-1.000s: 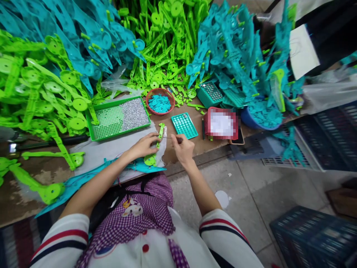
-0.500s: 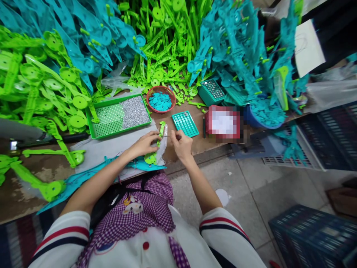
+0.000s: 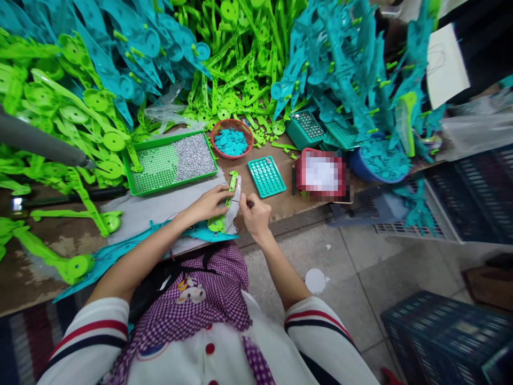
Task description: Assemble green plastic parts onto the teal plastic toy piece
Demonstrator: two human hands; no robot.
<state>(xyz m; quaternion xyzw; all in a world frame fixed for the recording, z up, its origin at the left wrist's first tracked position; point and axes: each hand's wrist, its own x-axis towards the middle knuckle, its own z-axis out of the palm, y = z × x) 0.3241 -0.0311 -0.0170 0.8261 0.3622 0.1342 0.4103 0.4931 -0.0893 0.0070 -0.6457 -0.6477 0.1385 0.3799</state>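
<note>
My left hand [image 3: 211, 204] is closed on a lime green plastic part [image 3: 217, 223], its fingers pressing on the part's narrow upper stretch. In my right hand [image 3: 256, 215] is a thin dark tool [image 3: 235, 200], whose shaft points left to the green part and almost meets my left fingertips. A strip of clear plastic [image 3: 233, 213] lies along the right side of the green part. Below it, a long blue part [image 3: 140, 241] stretches along the table's front edge, under my left forearm.
A green tray [image 3: 152, 188] of small metal pieces, a red basket [image 3: 232, 156] of blue pieces and a teal tray [image 3: 267, 176] stand behind my hands. Green parts [image 3: 250, 64] and blue parts [image 3: 340, 59] are heaped at the back. A grey rod [image 3: 40, 140] enters from the left.
My right hand has moved slightly left and down, bringing the tool closer to my left hand. The grey rod at the left has swung upward. My left hand stays on the green part.
</note>
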